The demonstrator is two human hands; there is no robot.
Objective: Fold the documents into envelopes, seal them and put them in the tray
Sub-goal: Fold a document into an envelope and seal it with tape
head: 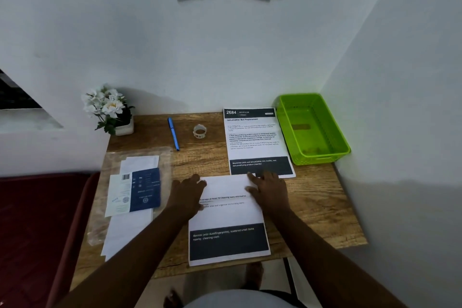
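Observation:
A printed document [228, 222] lies near the front edge of the wooden table [320, 207], its top part folded down over itself. My left hand [186, 194] presses flat on the left end of the fold. On the right end of the same fold rests my right hand [268, 189], fingers spread. A second printed sheet [255, 140] lies flat just behind. The green plastic tray [312, 127] stands in the back right corner and holds no envelopes. White envelopes [127, 227] lie at the left, partly in a clear plastic wrapper with a blue label [146, 189].
A blue pen [173, 134] and a roll of tape [200, 131] lie at the back of the table. A white pot of white flowers [112, 110] stands at the back left. Walls close the back and right sides. A dark red seat [37, 227] is left of the table.

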